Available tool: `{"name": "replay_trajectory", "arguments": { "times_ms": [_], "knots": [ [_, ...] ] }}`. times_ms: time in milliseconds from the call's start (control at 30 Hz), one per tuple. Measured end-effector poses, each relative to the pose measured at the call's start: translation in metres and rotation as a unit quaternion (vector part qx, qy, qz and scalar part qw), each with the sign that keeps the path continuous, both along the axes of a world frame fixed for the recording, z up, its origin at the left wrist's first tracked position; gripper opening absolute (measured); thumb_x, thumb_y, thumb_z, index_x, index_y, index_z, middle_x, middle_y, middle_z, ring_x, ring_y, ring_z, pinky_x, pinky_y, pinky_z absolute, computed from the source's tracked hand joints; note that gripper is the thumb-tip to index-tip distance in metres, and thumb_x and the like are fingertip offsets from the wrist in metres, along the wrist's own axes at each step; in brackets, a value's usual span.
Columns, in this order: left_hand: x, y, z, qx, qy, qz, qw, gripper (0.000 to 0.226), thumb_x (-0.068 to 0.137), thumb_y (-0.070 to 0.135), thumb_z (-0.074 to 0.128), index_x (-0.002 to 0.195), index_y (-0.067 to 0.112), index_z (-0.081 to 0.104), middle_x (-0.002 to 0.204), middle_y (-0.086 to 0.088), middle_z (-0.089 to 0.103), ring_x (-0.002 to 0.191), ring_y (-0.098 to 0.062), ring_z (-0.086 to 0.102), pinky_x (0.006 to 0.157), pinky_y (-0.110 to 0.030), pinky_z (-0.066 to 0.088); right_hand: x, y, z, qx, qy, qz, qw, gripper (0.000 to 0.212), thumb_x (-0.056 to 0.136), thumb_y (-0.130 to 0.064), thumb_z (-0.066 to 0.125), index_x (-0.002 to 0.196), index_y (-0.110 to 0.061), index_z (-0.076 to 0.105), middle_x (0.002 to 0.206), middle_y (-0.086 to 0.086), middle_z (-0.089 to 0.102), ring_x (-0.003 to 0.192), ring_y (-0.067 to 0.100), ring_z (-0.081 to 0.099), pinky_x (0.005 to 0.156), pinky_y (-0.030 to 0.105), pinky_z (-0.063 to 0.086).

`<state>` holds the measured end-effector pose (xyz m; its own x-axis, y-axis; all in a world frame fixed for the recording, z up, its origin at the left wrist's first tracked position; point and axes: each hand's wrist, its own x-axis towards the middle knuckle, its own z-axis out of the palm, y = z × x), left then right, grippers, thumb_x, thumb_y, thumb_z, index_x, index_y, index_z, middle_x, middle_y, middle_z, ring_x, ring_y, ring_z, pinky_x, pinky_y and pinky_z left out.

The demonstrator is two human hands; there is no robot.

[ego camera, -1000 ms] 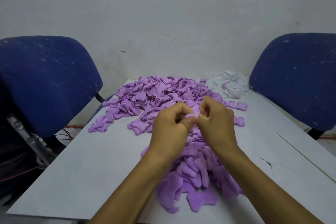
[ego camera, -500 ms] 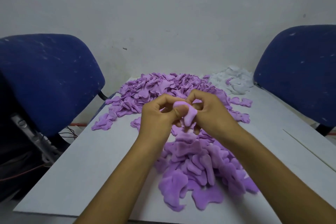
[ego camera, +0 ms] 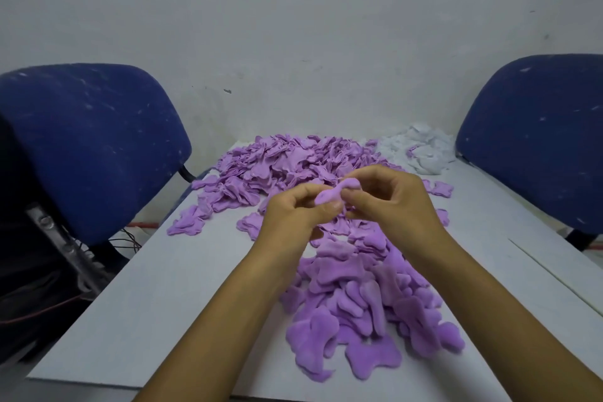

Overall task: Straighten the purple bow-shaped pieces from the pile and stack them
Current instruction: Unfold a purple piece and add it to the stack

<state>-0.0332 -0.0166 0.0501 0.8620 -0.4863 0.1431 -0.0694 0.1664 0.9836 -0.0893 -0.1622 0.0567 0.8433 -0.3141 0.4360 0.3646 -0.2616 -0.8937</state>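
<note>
One purple bow-shaped piece [ego camera: 332, 193] is held above the table between both hands. My left hand [ego camera: 293, 215] pinches its near end with thumb and fingers. My right hand [ego camera: 391, 202] pinches its far end, fingers curled over it. A large pile of crumpled purple pieces [ego camera: 287, 166] lies at the far middle of the table. Closer to me, under my forearms, spreads a loose heap of flatter purple pieces [ego camera: 365, 310].
The grey-white table [ego camera: 163, 320] runs away from me to a pale wall. A blue chair [ego camera: 85, 140] stands at its left, another blue chair [ego camera: 541, 134] at its right. White fabric scraps [ego camera: 421, 150] sit at the far right corner. Cables [ego camera: 127, 238] hang under the left chair.
My hands have drawn slightly apart, and the held piece now stretches lengthwise between them instead of hanging bunched at my fingertips. The view has also shifted a little.
</note>
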Motion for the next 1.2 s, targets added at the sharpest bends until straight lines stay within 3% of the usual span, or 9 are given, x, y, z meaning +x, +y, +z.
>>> {"name": "replay_trajectory", "arguments": {
  "times_ms": [100,267,400,467,667,800,900,1033,1200],
  "knots": [
    [-0.003,-0.002,0.001,-0.007,0.044,-0.056,0.997,0.021,0.085,0.001,0.065,0.08,0.021,0.072,0.078,0.002,0.064,0.067,-0.01,0.052,0.061,-0.026,0.037,-0.001,-0.005,0.002,-0.057,-0.009,-0.026,0.998,0.014,0.085,0.0,0.072,0.087,-0.014,0.073,0.08,0.008,0.074,0.075,0.025,0.071,0.068,0.032,0.06],
    [-0.004,-0.004,0.0,-0.007,0.072,-0.095,0.993,0.025,0.084,-0.003,0.061,0.087,0.02,0.073,0.073,0.004,0.06,0.062,-0.009,0.047,0.053,-0.023,0.034,-0.008,-0.003,0.002,-0.196,-0.029,-0.092,0.976,0.01,0.082,-0.003,0.076,0.086,-0.012,0.075,0.078,-0.005,0.07,0.072,0.009,0.065,0.067,0.029,0.058],
    [-0.006,-0.005,0.0,0.044,0.071,-0.08,0.993,0.006,0.077,0.027,0.075,0.083,0.026,0.075,0.072,0.009,0.058,0.06,-0.008,0.045,0.055,-0.022,0.037,-0.014,-0.008,0.005,-0.289,-0.074,-0.133,0.945,0.017,0.081,0.005,0.071,0.089,-0.009,0.075,0.084,-0.002,0.068,0.078,0.009,0.061,0.065,0.022,0.052],
    [-0.006,-0.007,-0.004,0.057,0.061,-0.045,0.995,0.01,0.078,0.035,0.078,0.082,0.025,0.075,0.072,0.01,0.059,0.059,-0.007,0.043,0.054,-0.021,0.036,-0.017,-0.008,0.004,-0.3,-0.078,-0.118,0.943,0.018,0.081,0.005,0.07,0.09,-0.01,0.075,0.085,-0.003,0.068,0.079,0.011,0.061,0.064,0.021,0.052],
    [-0.013,-0.013,-0.004,0.001,0.073,-0.051,0.996,0.012,0.091,0.011,0.064,0.082,0.013,0.072,0.075,-0.001,0.065,0.054,-0.004,0.047,0.048,-0.019,0.041,-0.017,-0.006,0.001,-0.16,-0.03,-0.066,0.985,0.012,0.088,-0.007,0.07,0.098,-0.013,0.073,0.09,-0.005,0.072,0.084,0.014,0.068,0.077,0.032,0.057],
    [-0.014,-0.015,0.0,-0.084,0.156,-0.085,0.98,0.024,0.089,0.009,0.06,0.069,0.014,0.072,0.066,0.002,0.06,0.055,-0.006,0.039,0.045,-0.017,0.031,-0.015,-0.002,0.003,0.012,-0.009,-0.023,1.0,0.01,0.088,0.005,0.066,0.093,-0.002,0.071,0.084,0.011,0.07,0.075,0.018,0.067,0.064,0.024,0.057],
    [-0.017,-0.013,0.002,-0.147,0.216,-0.21,0.942,0.016,0.082,0.011,0.064,0.071,0.015,0.075,0.064,0.005,0.051,0.052,-0.006,0.035,0.047,-0.017,0.026,-0.012,0.002,0.005,0.097,-0.002,-0.025,0.995,0.008,0.088,0.006,0.065,0.085,-0.001,0.068,0.076,0.012,0.066,0.067,0.016,0.064,0.06,0.022,0.055],
    [-0.015,-0.012,0.004,-0.152,0.217,-0.255,0.93,0.011,0.08,0.018,0.065,0.073,0.017,0.073,0.065,0.003,0.041,0.052,-0.008,0.033,0.046,-0.019,0.025,-0.011,-0.002,0.011,0.12,0.007,-0.032,0.992,0.018,0.088,0.007,0.064,0.078,-0.007,0.069,0.064,0.002,0.065,0.058,0.014,0.064,0.057,0.024,0.056],
    [-0.016,-0.014,0.002,-0.123,0.143,-0.216,0.958,0.011,0.076,0.025,0.065,0.067,0.02,0.069,0.067,0.002,0.06,0.054,-0.008,0.052,0.048,-0.019,0.043,-0.017,-0.011,0.016,0.083,-0.002,-0.031,0.996,0.02,0.085,0.011,0.065,0.078,-0.008,0.069,0.06,-0.002,0.066,0.056,0.011,0.065,0.055,0.02,0.054]
  ]
}}
